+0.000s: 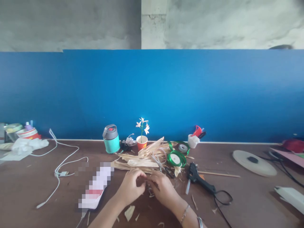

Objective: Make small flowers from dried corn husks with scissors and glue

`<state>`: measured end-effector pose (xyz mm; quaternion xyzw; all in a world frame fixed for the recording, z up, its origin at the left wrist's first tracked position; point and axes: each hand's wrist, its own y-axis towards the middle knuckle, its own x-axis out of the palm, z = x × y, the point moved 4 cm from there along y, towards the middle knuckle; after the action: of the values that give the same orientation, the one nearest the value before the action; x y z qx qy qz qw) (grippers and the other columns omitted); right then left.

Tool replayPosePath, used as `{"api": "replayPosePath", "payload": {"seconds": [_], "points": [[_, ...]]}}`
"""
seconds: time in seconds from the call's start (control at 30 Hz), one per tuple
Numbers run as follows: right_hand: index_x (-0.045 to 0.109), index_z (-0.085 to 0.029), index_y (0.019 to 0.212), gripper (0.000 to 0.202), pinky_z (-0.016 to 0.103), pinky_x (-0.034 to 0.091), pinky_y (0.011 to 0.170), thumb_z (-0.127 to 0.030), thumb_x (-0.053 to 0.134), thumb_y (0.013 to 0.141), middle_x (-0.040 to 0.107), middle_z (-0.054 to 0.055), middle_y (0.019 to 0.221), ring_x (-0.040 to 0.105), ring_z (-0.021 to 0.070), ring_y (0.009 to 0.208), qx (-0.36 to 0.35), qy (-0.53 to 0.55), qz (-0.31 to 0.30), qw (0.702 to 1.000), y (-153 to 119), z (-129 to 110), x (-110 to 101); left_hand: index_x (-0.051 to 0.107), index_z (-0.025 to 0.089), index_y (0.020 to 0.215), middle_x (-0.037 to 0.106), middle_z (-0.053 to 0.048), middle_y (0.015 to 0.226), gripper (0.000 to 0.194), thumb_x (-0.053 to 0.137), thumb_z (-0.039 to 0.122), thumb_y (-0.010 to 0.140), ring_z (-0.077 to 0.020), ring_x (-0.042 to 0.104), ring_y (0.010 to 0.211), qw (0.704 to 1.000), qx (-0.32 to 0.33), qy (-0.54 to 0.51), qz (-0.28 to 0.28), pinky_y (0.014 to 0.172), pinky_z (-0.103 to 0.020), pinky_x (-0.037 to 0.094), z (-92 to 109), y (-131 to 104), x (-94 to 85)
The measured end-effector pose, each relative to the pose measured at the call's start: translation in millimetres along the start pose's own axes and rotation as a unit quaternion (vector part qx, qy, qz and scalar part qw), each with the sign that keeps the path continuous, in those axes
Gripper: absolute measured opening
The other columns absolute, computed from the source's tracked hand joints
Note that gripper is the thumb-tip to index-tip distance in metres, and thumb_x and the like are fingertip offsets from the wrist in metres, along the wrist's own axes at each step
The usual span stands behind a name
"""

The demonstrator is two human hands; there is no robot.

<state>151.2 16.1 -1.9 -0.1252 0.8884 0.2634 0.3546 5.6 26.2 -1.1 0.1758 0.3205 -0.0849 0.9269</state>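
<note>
My left hand and my right hand meet over the near middle of the table, fingertips pinched together. Whatever they hold between them is too small and covered to make out. Just beyond lies a pile of dried corn husks, pale and stripped into lengths. A small husk flower rests to the right of my right hand. Beside it lies a black glue gun with a clear glue stick at its end. Husk scraps are scattered below and around my hands.
Green ribbon spool, white tape roll and a wooden stick lie right of the husks. Behind stand a teal flask and a paper cup with white flowers. A blurred phone and white cable lie left.
</note>
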Motion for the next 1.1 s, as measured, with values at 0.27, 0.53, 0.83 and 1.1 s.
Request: {"api": "replayPosePath", "payload": {"seconds": [0.27,0.53,0.83,1.1], "points": [[0.071,-0.021,0.092,0.024,0.030,0.047,0.079,-0.013,0.049,0.085,0.069,0.007,0.088,0.062,0.0194,0.087,0.020,0.055,0.022,0.998,1,0,-1,0.061,0.020,0.071,0.065,-0.003,0.079,0.005,0.061,0.015,0.072,-0.0232,0.059,0.084,0.998,0.036,0.043,0.032,0.081,-0.034,0.040,4,0,-1.4],[0.068,-0.020,0.088,0.018,0.030,0.047,0.073,-0.012,0.053,0.084,0.067,0.006,0.083,0.060,0.0200,0.082,0.001,0.018,0.053,0.998,-1,2,0,0.056,0.019,0.069,0.062,-0.002,0.075,0.012,0.057,0.008,0.074,-0.0215,0.057,0.082,0.991,0.075,0.104,0.038,0.078,-0.035,0.041,10,-2,0.8],[0.065,-0.020,0.081,0.016,0.028,0.045,0.069,-0.013,0.052,0.084,0.065,0.005,0.078,0.059,0.0187,0.078,-0.036,-0.029,0.077,0.996,-1,1,-2,0.055,0.019,0.071,0.062,-0.003,0.076,0.012,0.055,0.009,0.077,-0.0215,0.056,0.080,0.983,0.103,0.147,0.035,0.075,-0.035,0.040,13,-2,2.1],[0.060,-0.018,0.070,0.015,0.026,0.040,0.063,-0.004,0.053,0.071,0.060,0.003,0.069,0.054,0.0172,0.068,-0.006,-0.070,0.115,0.991,-1,-1,3,0.047,0.019,0.063,0.056,0.000,0.068,0.017,0.052,0.008,0.076,-0.0187,0.054,0.073,0.980,0.102,0.147,0.083,0.071,-0.033,0.035,17,-5,9.5]]}}
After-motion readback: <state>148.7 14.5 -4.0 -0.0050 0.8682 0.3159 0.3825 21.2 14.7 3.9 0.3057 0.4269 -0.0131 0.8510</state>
